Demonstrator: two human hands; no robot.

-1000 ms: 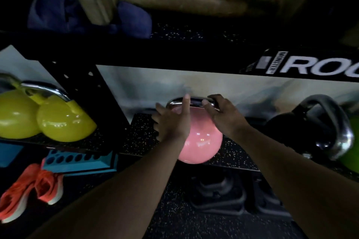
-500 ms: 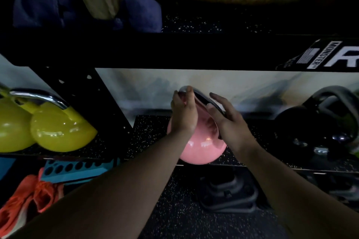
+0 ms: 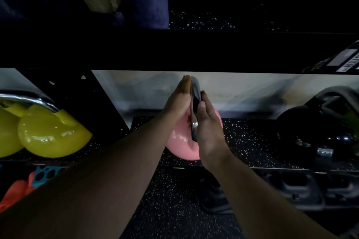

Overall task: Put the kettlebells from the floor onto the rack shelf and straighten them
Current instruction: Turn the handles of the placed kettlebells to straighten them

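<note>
A pink kettlebell [image 3: 181, 146] with a steel handle [image 3: 194, 103] stands on the speckled black rack shelf [image 3: 250, 141]. My left hand [image 3: 179, 101] presses flat against the left side of the handle. My right hand [image 3: 208, 128] presses flat against its right side, thumb on the steel. The handle now points away from me, edge-on. Two yellow kettlebells [image 3: 52, 134] sit on the shelf to the left. A black kettlebell [image 3: 310, 128] sits to the right, with a green one [image 3: 352, 122] partly hidden behind it.
A black upper shelf beam [image 3: 174, 50] hangs just above my hands. A black perforated upright [image 3: 101, 101] divides the yellow bells from the pink one. Below the shelf lie dark weights [image 3: 291, 186], orange shoes [image 3: 15, 192] and a blue holed block [image 3: 46, 172].
Both hands turned the pink kettlebell's handle from crosswise to pointing away from me, and my palms closed in on either side of it. The view moved closer and to the left.
</note>
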